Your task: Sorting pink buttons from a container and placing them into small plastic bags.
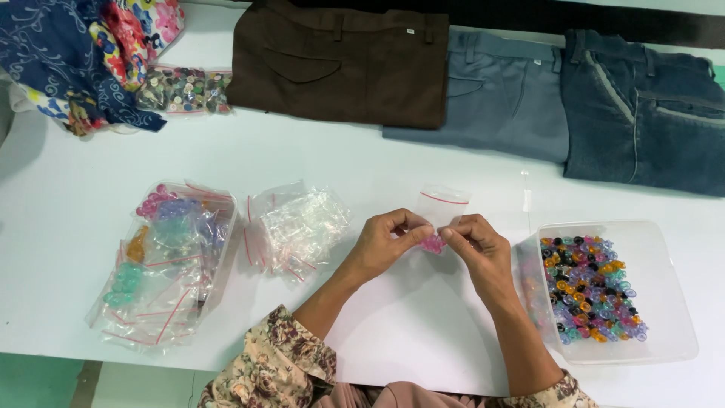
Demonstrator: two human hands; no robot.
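Observation:
My left hand [385, 242] and my right hand [476, 245] meet over the white table and pinch a small clear zip bag [442, 208] between thumbs and fingers. Pink plastic pieces [433, 243] show in the bag's lower part, between my fingertips. The bag's red-lined top sticks up beyond my hands. A clear plastic box [664, 302] full of mixed coloured plastic pieces [593, 287] stands just right of my right hand.
A pile of empty clear zip bags [298, 227] lies left of my hands. Further left are filled bags sorted by colour [166, 257]. Brown trousers [340, 60], grey trousers [506, 94], jeans [642, 113], patterned cloth [83, 53] and bags of buttons [185, 91] line the far edge.

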